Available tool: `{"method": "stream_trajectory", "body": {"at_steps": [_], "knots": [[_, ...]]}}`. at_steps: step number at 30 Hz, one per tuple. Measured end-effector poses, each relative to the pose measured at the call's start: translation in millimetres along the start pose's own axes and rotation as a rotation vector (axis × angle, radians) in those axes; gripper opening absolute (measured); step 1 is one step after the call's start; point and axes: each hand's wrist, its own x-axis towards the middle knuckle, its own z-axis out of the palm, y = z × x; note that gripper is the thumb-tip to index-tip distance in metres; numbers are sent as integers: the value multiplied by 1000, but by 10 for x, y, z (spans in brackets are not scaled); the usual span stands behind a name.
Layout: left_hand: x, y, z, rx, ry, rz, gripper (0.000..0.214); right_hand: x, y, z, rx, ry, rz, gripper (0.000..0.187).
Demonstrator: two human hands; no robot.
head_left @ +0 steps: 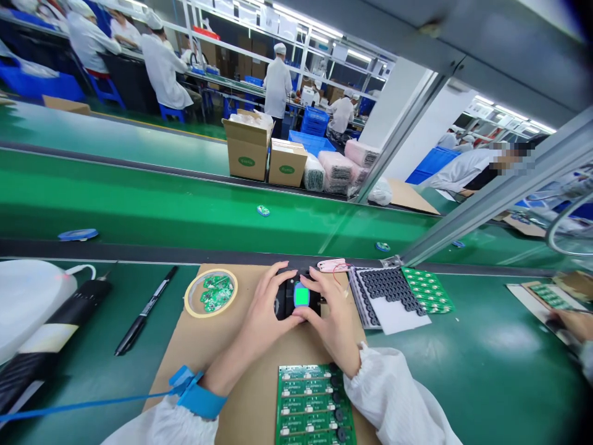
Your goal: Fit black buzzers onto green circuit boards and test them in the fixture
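Note:
Both my hands are at a small black device [301, 295] that shows a bright green square, on the brown cardboard sheet in front of me. My left hand [265, 306] curves round its left side, thumb at the lower edge and fingers at the top. From the other side my right hand [332, 309] grips it in the same way. A blue strap [204, 398] with a cord circles my left wrist. Just below my hands lies a green circuit board panel [308, 408] with black round parts along its right side. My fingers hide much of the device.
A tape roll [189, 295] rings several small green boards. Left of it lie a black marker [146, 312] and a black-handled tool [50, 340]. To the right sit a tray of black round parts [389, 290] and a green panel [428, 289]. A conveyor [152, 201] runs behind.

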Motion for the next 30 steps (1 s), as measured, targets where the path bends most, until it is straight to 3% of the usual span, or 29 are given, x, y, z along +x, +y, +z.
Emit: {"method": "stream_trajectory", "body": {"at_steps": [14, 19, 24, 27, 30], "knots": [[-3, -24, 10, 8, -4, 11, 59, -2, 12, 56, 29, 60, -12, 49], [-6, -29, 6, 43, -1, 38, 62, 25, 1, 16, -56, -17, -27, 41], [-8, -22, -3, 51, 9, 59, 68, 22, -125, -153, -198, -74, -130, 44], [-22, -3, -8, 39, 1, 29, 71, 208, -44, -294, -185, -107, -122, 41], [-36, 18, -26, 41, -17, 8, 74, 642, 264, -369, -217, -257, 44, 33]]}}
